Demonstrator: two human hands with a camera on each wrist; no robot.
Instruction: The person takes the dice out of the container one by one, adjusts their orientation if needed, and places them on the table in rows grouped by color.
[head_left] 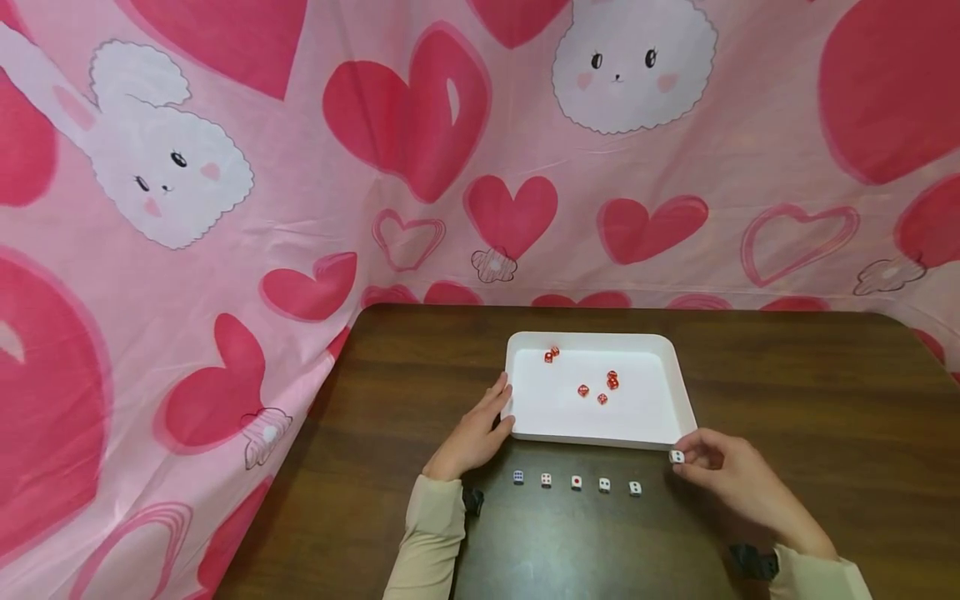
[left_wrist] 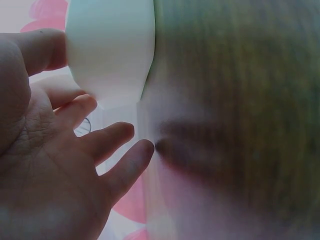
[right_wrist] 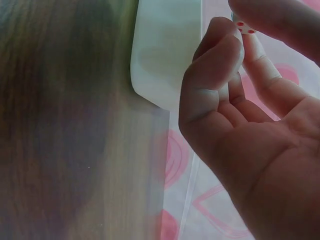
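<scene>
In the head view my right hand (head_left: 731,479) pinches a white die (head_left: 677,457) between thumb and fingertips, just off the front right corner of a shallow white tray (head_left: 592,439). Part of that die (right_wrist: 246,29), with red pips, shows between the fingers in the right wrist view. My left hand (head_left: 472,433) lies against the tray's left side, its fingers spread and fairly straight in the left wrist view. Several red dice (head_left: 583,390) are scattered inside the tray. A spaced row of several white dice (head_left: 576,482) runs along the table in front of it.
The brown wooden table (head_left: 810,383) carries the tray near its far edge. Behind it and to the left hangs a pink cloth (head_left: 300,208) printed with hearts and rabbits. Dark bands sit on both wrists, below light sleeves (head_left: 431,533).
</scene>
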